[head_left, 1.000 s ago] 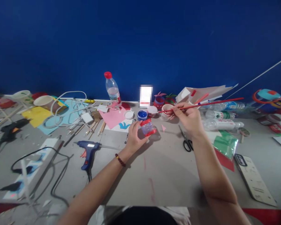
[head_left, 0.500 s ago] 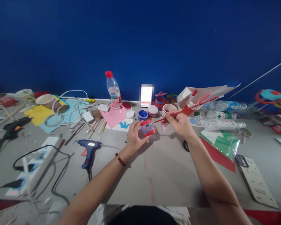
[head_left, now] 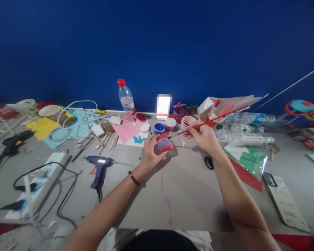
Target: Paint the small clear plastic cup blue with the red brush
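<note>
Between thumb and fingers, my left hand (head_left: 151, 152) holds a small clear plastic piece (head_left: 164, 143) with red painted edges, just above the table. A red paintbrush (head_left: 211, 119) is pinched in my right hand (head_left: 202, 136), its dark tip pointing left at the piece's right side; whether the tip touches it I cannot tell. Behind the piece stand an open jar of blue paint (head_left: 159, 128) and a jar with a pale pink top (head_left: 170, 123). A paper cup (head_left: 188, 122) is partly hidden behind my right hand.
On the left lie a blue glue gun (head_left: 99, 169), a power strip (head_left: 38, 188) with cables, and sticks. A red-capped bottle (head_left: 126, 97) stands at the back. To the right are black scissors handles (head_left: 209, 162), plastic bottles (head_left: 248, 138), a green packet (head_left: 251, 162) and a phone (head_left: 286, 202).
My right hand and the brush have shifted slightly right, drawing the brush tip from over the plastic piece to its right side. More of the scissors handles shows. My left hand stays nearly still.
</note>
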Demonstrator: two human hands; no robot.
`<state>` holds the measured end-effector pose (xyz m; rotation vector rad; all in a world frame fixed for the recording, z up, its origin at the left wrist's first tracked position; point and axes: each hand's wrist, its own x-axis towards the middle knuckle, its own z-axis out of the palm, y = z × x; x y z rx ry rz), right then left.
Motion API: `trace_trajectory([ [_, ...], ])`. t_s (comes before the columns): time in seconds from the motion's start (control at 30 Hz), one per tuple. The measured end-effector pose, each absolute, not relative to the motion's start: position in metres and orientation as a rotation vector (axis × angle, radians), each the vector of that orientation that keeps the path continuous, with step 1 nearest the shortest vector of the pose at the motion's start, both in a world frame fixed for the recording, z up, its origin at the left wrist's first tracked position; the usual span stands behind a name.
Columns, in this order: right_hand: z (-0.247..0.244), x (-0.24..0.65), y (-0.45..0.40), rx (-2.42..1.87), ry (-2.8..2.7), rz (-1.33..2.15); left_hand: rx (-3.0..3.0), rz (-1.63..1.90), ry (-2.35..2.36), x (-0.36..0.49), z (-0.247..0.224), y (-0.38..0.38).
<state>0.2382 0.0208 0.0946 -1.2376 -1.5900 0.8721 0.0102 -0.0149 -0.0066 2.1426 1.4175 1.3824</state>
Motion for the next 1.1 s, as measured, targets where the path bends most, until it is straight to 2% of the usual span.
trace_trajectory([
  [0.27,0.099,0.232,0.009,-1.281,-1.722,0.703,2.204,1.409,1.413,0.012,-0.006,-0.015],
  [0.47,0.107,0.211,-0.012,-1.276,-1.953,0.428,2.239,1.436,1.413,0.012,-0.005,-0.015],
  [1.1,0.108,0.194,-0.027,-1.094,-1.989,0.407,2.214,1.484,1.453,0.013,-0.006,-0.015],
])
